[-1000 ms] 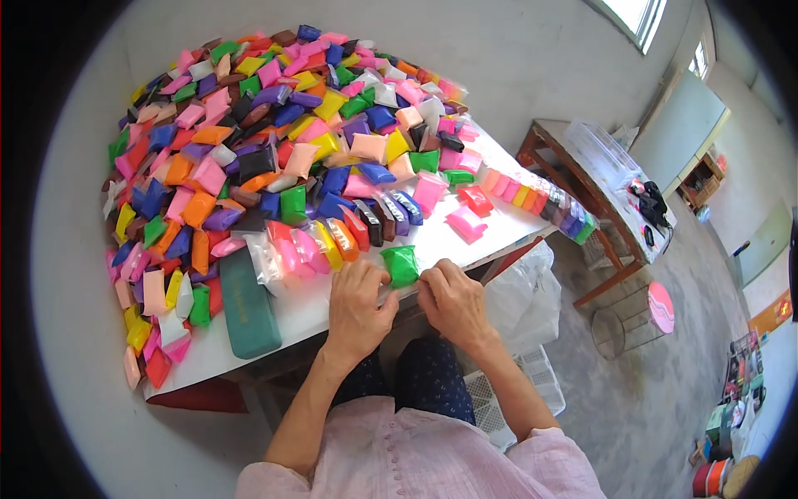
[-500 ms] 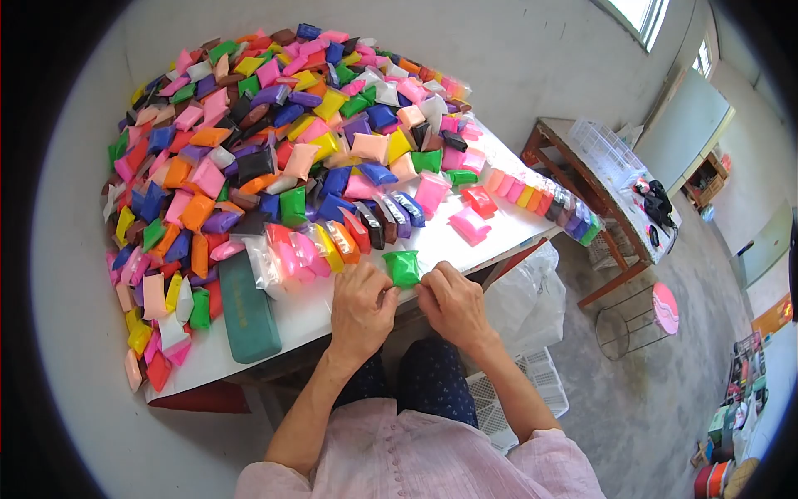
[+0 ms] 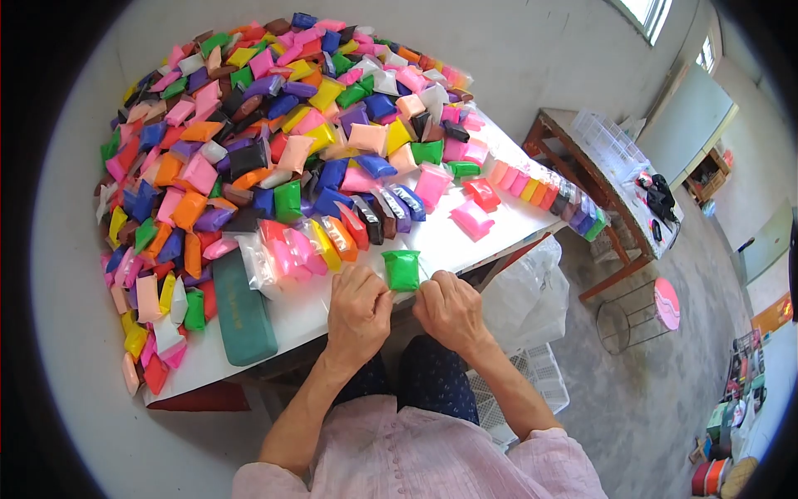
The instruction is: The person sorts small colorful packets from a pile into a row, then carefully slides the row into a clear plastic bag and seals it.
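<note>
A glossy green packet (image 3: 402,270) lies between my hands at the table's front edge. My left hand (image 3: 359,306) is closed at its lower left corner, and my right hand (image 3: 450,308) is closed at its lower right corner. The fingertips are mostly hidden behind the knuckles. Just beyond stands a curved row of packets in white, pink, yellow (image 3: 322,244), orange (image 3: 341,238), red, black, purple and blue (image 3: 407,202). To the right of that row lie a pink packet (image 3: 472,218) and a red packet (image 3: 481,195).
A large heap of coloured packets (image 3: 241,150) covers the table's left and back. A dark green case (image 3: 243,312) lies left of my hands. Another packet row (image 3: 540,196) runs along the right end. Plastic bag (image 3: 528,291), white crate (image 3: 532,387), wire stool (image 3: 665,304) and side table (image 3: 615,187) stand rightward.
The green packet looks flatter and squarer, with more of its face showing. Both hands stay at its lower corners, and the right has shifted slightly left and down.
</note>
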